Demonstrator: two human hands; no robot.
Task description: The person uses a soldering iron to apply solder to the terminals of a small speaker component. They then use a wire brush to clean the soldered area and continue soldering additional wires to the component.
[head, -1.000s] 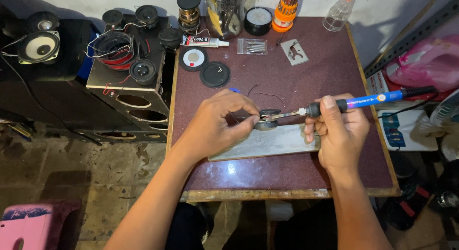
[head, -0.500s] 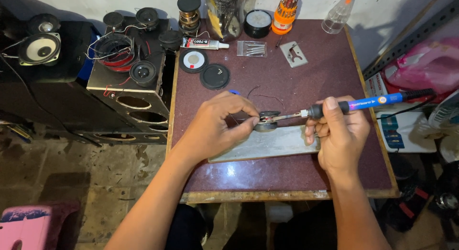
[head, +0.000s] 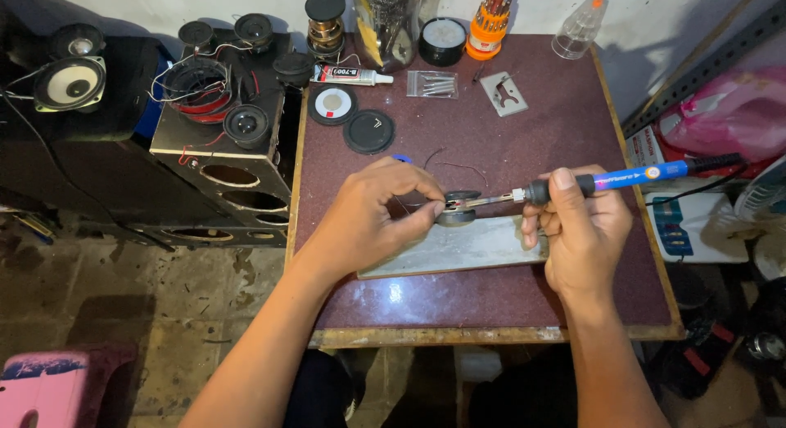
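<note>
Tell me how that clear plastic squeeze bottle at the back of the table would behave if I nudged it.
The clear squeeze bottle looks nearly empty, so probably light. It is tall and narrow with an orange nozzle, so it may tip easily. Its thin walls would likely dent under a squeeze.

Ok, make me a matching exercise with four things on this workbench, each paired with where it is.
1 soldering iron
2 small round speaker
3 glue tube
4 screwdriver set

A far edge, orange holder
B in the right hand
C at the left hand fingertips, on the grey slab
D lying by the black discs

Pairs: 1-B, 2-C, 3-D, 4-A
</note>
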